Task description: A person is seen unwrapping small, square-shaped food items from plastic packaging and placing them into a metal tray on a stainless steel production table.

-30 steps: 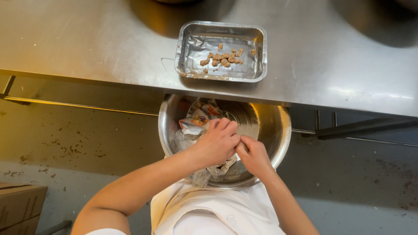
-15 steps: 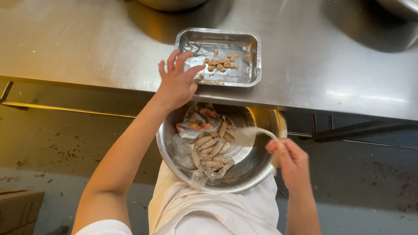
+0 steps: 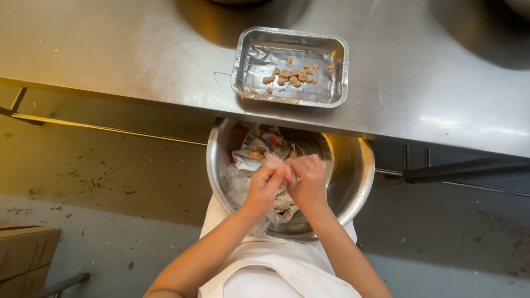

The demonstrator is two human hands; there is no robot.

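Note:
A round steel bowl (image 3: 353, 176) sits in my lap below the counter edge, holding pale shrimp and a crumpled plastic bag (image 3: 254, 154). My left hand (image 3: 265, 187) and my right hand (image 3: 307, 180) meet over the bowl's middle, fingers pinched together on one small pale shrimp (image 3: 274, 161). On the steel counter (image 3: 138, 49) above stands a rectangular foil tray (image 3: 290, 67) with several small brownish pieces in its middle.
The counter edge overhangs the bowl's far rim. A cardboard box (image 3: 25, 256) stands on the stained floor at lower left. A dark metal rail (image 3: 464, 168) runs under the counter at right. A white apron covers my lap.
My left hand has come back from the foil tray down to the bowl. My right hand has moved in from the bowl's right rim. Both now pinch a shrimp together.

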